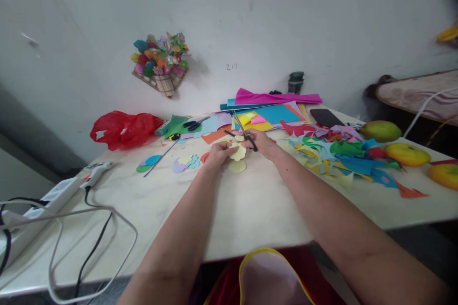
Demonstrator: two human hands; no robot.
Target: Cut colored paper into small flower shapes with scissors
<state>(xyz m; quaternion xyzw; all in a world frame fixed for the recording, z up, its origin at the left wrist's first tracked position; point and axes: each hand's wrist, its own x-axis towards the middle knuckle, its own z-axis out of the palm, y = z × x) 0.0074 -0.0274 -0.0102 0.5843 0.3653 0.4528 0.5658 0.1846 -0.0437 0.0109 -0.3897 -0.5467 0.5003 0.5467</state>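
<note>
My left hand (220,153) pinches a pale yellow paper flower (237,152) with a scalloped edge, over the middle of the table. My right hand (260,143) is closed on a pair of scissors (240,124), whose blade points up and away to the left. The fingers of both hands almost meet at the flower. Below it on the table lies a pale yellow paper circle (237,167). To the left are scalloped paper pieces in lilac, blue and cream (186,164), with blue and green paper circles (148,162) farther left.
Coloured paper sheets (279,115) lie along the wall, with dark-handled scissors (193,125) at their left. A heap of paper scraps (336,152), a phone (325,117) and mangoes (381,130) are on the right. A red plastic bag (123,128) and a power strip (53,200) with cables sit left.
</note>
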